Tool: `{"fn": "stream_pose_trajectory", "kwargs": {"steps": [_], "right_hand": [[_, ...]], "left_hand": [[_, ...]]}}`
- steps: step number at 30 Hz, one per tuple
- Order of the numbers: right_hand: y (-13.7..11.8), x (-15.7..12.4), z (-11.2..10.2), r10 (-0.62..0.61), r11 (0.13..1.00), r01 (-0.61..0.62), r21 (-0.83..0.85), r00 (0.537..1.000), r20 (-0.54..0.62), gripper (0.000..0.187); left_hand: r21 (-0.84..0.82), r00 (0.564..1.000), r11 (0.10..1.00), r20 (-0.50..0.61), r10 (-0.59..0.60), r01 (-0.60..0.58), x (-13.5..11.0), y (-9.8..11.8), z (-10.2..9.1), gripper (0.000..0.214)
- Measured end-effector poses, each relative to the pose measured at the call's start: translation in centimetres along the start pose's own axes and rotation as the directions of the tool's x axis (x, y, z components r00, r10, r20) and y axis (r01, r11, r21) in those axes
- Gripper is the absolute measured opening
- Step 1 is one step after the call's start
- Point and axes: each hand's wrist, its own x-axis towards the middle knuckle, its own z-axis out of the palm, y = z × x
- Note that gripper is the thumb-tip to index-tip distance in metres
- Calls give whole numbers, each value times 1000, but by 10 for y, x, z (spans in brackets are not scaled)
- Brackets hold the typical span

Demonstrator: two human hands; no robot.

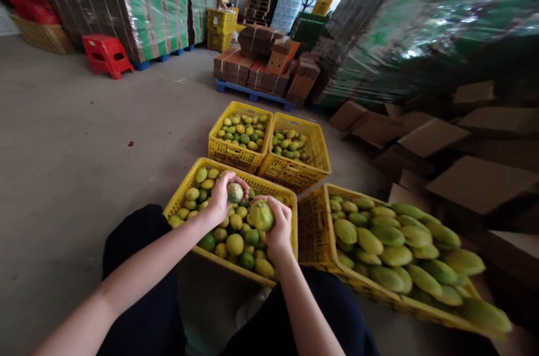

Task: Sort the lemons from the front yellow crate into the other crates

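Observation:
My left hand (pixel 221 199) is closed round a dark green papaya (pixel 235 193), its pale end turned toward me. Beside it, my right hand (pixel 281 226) grips a lighter yellow-green papaya (pixel 261 215), also end-on. Both fruits are held a little above a yellow plastic crate (pixel 185 176) standing between my knees. Green and yellow fruits of the same sort (pixel 234 244) fill that crate. The two held papayas are close together but apart. My palms partly hide them.
Two more yellow crates (pixel 233 154) (pixel 320 142) with fruit stand just beyond. At right, another crate (pixel 314 227) is heaped with longer green papayas (pixel 396 255). Cardboard boxes (pixel 484 182) lie farther right. A blue pallet (pixel 252 93) bears flattened cartons. A red stool (pixel 107 55) stands at left.

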Motion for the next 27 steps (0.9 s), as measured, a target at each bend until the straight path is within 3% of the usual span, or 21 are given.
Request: {"fn": "stream_pose_trajectory", "kwargs": {"steps": [3, 6, 10, 15, 18, 19, 21, 22, 24, 25, 27], "right_hand": [[9, 4, -2, -29, 1000, 28, -3, 999, -32, 32], [16, 8, -1, 23, 995, -17, 95, 998, -59, 37], [21, 9, 1, 42, 989, -28, 144, 995, -95, 33], [18, 5, -3, -90, 996, 90, -1, 995, -47, 28], [16, 5, -4, -108, 993, 105, -56, 993, -43, 27], [17, 6, -5, -71, 997, 68, -45, 995, -66, 26], [19, 9, -6, 125, 992, -120, 44, 985, -120, 25], [20, 12, -7, 262, 962, -248, 115, 955, -138, 23], [23, 17, -11, 501, 854, -458, 249, 853, -149, 21], [23, 19, -12, 568, 808, -513, 289, 809, -151, 20], [23, 23, -15, 608, 779, -547, 307, 779, -152, 19]], "left_hand": [[217, 976, 952, 59, 209, -216, -2, -9, -1, 34], [310, 941, 889, 133, 310, -337, -3, -21, -2, 35], [323, 940, 883, 102, 325, -341, -2, -35, 0, 34], [315, 930, 878, 54, 362, -360, -1, -35, 6, 31], [330, 927, 869, 67, 369, -370, 0, -33, 6, 37], [327, 933, 876, 58, 356, -355, 1, -33, 6, 38], [300, 964, 919, 9, 267, -257, 2, -37, 4, 38], [269, 983, 948, -23, 184, -171, 3, -39, 2, 35], [167, 997, 986, -76, -9, 22, 4, -45, -1, 25], [108, 992, 989, -92, -87, 96, 4, -48, -2, 18], [14, 983, 988, -102, -153, 156, 3, -51, -6, 9]]}}
